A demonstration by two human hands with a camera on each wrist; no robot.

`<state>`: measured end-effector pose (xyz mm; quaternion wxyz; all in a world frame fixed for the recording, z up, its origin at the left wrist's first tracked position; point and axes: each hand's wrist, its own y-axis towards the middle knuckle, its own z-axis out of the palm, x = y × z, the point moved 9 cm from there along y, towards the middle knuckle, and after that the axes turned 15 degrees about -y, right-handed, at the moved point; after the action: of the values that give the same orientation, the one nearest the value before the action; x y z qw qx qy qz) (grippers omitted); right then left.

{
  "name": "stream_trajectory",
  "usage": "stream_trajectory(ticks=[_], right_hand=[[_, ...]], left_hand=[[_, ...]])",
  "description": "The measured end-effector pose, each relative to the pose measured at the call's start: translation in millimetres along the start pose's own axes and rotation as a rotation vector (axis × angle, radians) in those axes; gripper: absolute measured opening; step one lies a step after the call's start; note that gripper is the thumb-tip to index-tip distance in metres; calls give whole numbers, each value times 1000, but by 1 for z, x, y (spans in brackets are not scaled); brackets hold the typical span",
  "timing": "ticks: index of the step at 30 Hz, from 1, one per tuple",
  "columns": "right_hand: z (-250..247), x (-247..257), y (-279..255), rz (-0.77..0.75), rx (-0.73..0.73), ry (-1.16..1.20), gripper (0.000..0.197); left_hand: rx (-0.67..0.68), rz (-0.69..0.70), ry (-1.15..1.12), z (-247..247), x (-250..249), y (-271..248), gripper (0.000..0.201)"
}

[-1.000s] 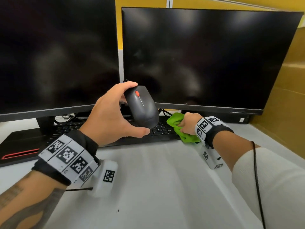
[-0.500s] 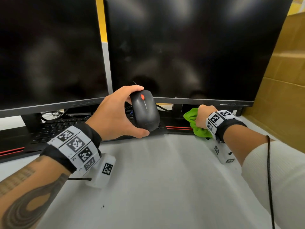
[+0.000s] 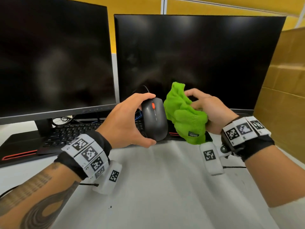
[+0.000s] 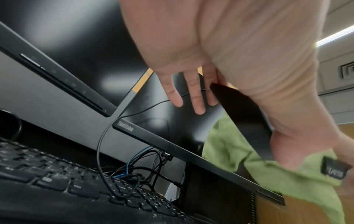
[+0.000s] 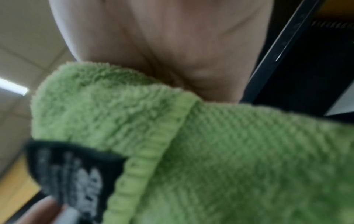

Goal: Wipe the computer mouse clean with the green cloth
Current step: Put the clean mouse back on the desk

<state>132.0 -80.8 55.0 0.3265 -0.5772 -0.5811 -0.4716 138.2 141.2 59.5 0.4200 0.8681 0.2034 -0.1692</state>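
My left hand point(image 3: 132, 119) grips a black wired computer mouse point(image 3: 154, 119) with an orange scroll wheel, holding it up above the desk's front edge, thumb under its rear and fingers over its front. My right hand point(image 3: 208, 109) holds the bunched green cloth point(image 3: 184, 114) just right of the mouse, with the cloth's edge against the mouse's right side. A black label hangs at the cloth's lower edge. In the left wrist view the mouse point(image 4: 243, 121) shows edge-on under my palm with the cloth point(image 4: 268, 169) behind it. The cloth point(image 5: 210, 151) fills the right wrist view.
Two dark monitors point(image 3: 198, 63) stand side by side at the back. A black keyboard point(image 3: 69, 134) lies under the left one, with tangled cables point(image 4: 134, 171) behind it. A cardboard box point(image 3: 287, 90) stands at the right. The white desk surface point(image 3: 165, 187) stretches in front.
My right hand lifted the green cloth off the desk and brought it left, up against the mouse. The left hand kept the mouse raised.
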Motion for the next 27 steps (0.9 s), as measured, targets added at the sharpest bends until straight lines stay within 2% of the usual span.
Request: stream_trajectory(ticks=[5,10,12,15,16,18,20,23,25,27], right_hand=[[16,32,-18,-151,29,184,53],[15,23,-21,-127,-25,256,54],[7,8,-18,-62,-101,251,47],[6,-2,-18,41,-186,151,22],[9,-2,-19,64,-185,91,19],[19,-3,-20,81,-144,7,21],[33,0,-22,75,-67,34,23],[39,-1,-22,35,-11,178,26],[36,-3,-22,2,18,345,42],[35,3,-24,-57,80,466,46]], left_hand=[[-15,30,-46,-2,-9,-3,117],[-28,22,-54,-10,-15,-9,117],[-31,21,-51,-15,-18,-11,117],[-40,30,-66,-18,-23,-10,116],[-40,40,-73,-17,-26,-8,116],[-37,64,-85,-13,-30,0,115],[-33,79,-96,-6,-32,10,115],[-33,72,-141,5,-31,24,115],[-40,55,-182,9,-29,30,114],[-60,36,-231,10,-24,33,113]])
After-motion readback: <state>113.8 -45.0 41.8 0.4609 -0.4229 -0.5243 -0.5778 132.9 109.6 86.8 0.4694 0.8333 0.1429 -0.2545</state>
